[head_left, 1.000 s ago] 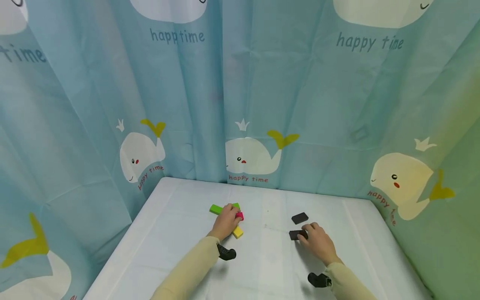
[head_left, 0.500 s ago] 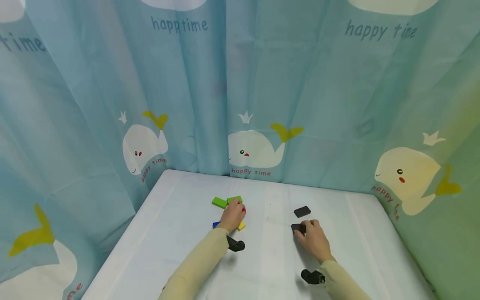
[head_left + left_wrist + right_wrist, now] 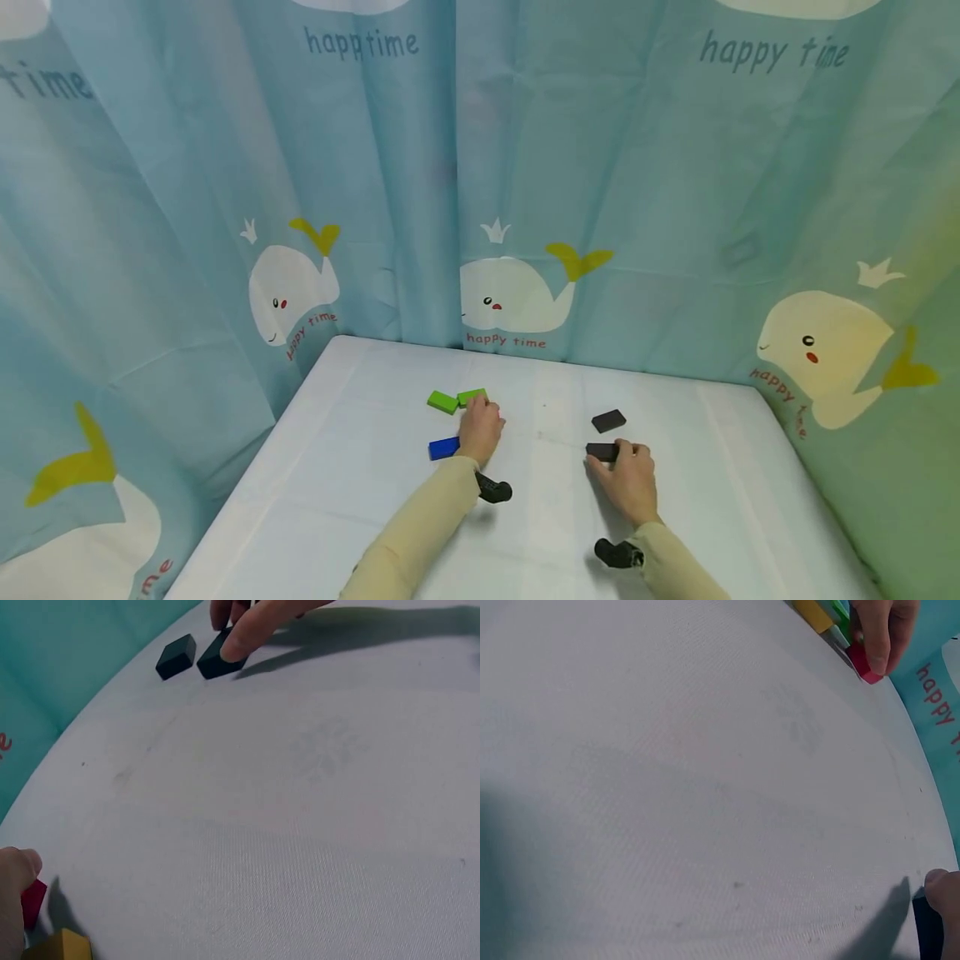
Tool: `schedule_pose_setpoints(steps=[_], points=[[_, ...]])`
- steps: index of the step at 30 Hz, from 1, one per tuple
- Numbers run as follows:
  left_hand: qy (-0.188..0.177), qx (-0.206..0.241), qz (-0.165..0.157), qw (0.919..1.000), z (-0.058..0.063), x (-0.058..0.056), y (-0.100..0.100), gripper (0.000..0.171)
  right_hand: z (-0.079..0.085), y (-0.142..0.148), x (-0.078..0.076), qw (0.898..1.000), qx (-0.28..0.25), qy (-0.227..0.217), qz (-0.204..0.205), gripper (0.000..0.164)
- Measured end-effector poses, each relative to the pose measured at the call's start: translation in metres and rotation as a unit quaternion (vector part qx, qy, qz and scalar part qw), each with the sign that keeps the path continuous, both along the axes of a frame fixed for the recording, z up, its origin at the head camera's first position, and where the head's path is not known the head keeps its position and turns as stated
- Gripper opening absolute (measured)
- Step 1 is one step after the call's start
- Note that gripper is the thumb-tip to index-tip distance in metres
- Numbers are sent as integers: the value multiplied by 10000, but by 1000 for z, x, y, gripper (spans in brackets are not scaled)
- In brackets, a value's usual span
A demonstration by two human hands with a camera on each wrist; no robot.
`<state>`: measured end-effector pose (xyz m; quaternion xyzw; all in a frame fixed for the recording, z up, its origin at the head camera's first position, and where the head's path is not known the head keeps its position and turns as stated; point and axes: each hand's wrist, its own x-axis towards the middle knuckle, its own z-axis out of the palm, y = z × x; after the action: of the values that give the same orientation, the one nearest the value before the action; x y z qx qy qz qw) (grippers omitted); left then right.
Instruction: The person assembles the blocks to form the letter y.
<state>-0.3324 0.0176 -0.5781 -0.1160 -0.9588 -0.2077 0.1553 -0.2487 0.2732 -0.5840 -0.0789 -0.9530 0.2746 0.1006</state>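
My left hand (image 3: 480, 427) reaches down at the coloured blocks and pinches a red block (image 3: 862, 664), which its fingers mostly cover in the head view. Close by is a yellow block (image 3: 61, 946), hidden behind that hand in the head view. Two green blocks (image 3: 443, 402) lie just beyond the left fingers, and a blue block (image 3: 444, 448) is left of the wrist. On the right, my right hand (image 3: 628, 482) grips one end of a black block (image 3: 600, 452) between thumb and fingers. A second black block (image 3: 608, 421) lies just behind it.
All the blocks are on a white-covered table (image 3: 555, 533). A blue-green curtain (image 3: 405, 167) with whale prints rises along the table's back and sides. A black strap piece sticks out from each wrist.
My left hand has shifted right, uncovering the blue block and the green ones, while the yellow block is now covered. The right hand keeps its grip on the black block. The head view has tilted slightly.
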Motion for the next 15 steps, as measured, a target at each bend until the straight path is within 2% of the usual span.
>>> schedule_pose_setpoints(steps=[7, 15], points=[[-359, 415, -168, 9984, -2, 3, 11, 10, 0, -5, -3, 9999, 38, 154, -27, 66], [-638, 863, -293, 9938, -5, 12, 28, 7, 1, -2, -23, 9995, -2, 265, 176, 58]])
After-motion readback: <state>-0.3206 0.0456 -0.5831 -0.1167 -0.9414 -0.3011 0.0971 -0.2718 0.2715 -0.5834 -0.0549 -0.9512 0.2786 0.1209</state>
